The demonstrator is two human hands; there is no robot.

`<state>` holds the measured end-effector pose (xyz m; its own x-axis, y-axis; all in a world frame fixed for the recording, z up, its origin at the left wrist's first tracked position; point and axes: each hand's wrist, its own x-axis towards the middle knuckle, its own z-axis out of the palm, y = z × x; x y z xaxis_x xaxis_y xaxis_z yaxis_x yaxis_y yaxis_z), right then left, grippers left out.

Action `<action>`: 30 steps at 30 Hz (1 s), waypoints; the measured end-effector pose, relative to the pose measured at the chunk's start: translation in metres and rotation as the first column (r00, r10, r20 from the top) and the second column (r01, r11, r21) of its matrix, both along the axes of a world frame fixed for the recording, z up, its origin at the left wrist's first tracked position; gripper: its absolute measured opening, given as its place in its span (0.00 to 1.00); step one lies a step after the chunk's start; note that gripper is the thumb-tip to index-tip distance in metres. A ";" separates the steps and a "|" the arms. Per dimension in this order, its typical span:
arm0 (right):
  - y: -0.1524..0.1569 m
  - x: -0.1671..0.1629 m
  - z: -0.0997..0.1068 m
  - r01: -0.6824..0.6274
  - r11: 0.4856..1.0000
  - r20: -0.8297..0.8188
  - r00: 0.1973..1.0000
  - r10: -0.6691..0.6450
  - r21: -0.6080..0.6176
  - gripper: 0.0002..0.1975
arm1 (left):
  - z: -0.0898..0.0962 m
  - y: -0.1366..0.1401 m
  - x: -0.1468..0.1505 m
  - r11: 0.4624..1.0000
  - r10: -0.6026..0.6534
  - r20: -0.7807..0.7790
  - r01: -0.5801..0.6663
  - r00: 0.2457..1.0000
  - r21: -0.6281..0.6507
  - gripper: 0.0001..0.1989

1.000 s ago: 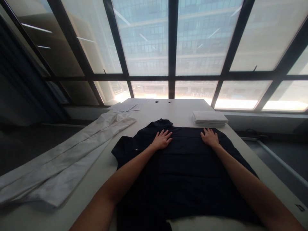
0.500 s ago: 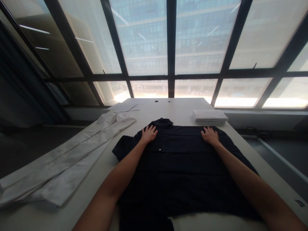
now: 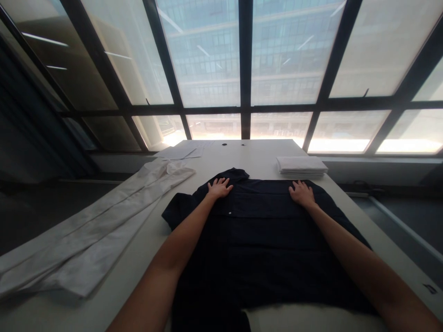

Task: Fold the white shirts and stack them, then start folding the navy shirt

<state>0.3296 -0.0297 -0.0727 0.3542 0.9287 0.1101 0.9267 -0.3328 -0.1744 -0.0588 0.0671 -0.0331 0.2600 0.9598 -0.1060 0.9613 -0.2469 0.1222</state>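
A dark navy shirt [image 3: 263, 235] with a small white button lies spread across the white table [image 3: 266, 159]. Its collar points toward the far side, left of the middle. My left hand [image 3: 219, 188] rests flat on the cloth just below the collar, fingers apart. Near the garment's upper right edge, my right hand [image 3: 302, 192] also lies flat with spread fingers. Neither hand grips the fabric. The lower part of the shirt runs off toward me, and my forearms cover some of its sides.
A crumpled white garment [image 3: 93, 226] stretches along the table's left side. Papers [image 3: 178, 153] lie at the far left. A folded stack of white cloth [image 3: 302, 166] sits at the right, beyond my right hand. Large windows stand behind the table.
My left hand has slid slightly to the right and away from me over the shirt, near the collar. My right hand has stayed in place.
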 end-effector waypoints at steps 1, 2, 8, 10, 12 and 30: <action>0.000 0.000 0.000 0.000 1.000 0.000 1.000 0.000 0.002 0.31 | 0.001 0.002 0.005 1.000 0.023 0.003 -0.023 1.000 -0.005 0.37; 0.000 0.000 0.000 -0.001 1.000 0.000 1.000 0.001 0.004 0.31 | 0.003 0.004 0.010 0.999 0.052 0.006 -0.052 0.999 -0.006 0.38; 0.000 -0.001 0.001 0.011 1.000 0.000 1.000 -0.011 0.001 0.30 | 0.013 0.027 0.043 0.973 0.225 -0.025 -0.226 0.974 -0.046 0.41; 0.000 -0.002 0.001 0.014 1.000 -0.002 1.000 -0.014 0.002 0.30 | 0.018 0.040 0.050 0.964 0.242 -0.048 -0.246 0.969 -0.101 0.43; -0.001 -0.003 0.002 0.013 1.000 -0.005 1.000 -0.013 0.011 0.30 | 0.018 0.053 0.053 0.964 0.227 -0.061 -0.233 0.972 -0.128 0.43; -0.001 -0.004 0.001 0.023 1.000 -0.012 1.000 -0.023 0.019 0.30 | 0.012 0.059 0.072 0.973 0.144 0.069 -0.154 0.987 0.171 0.35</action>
<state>0.3261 -0.0308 -0.0712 0.3768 0.9181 0.1232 0.9167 -0.3504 -0.1919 0.0135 0.1257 -0.0208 0.1133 0.9905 0.0780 0.9817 -0.1237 0.1445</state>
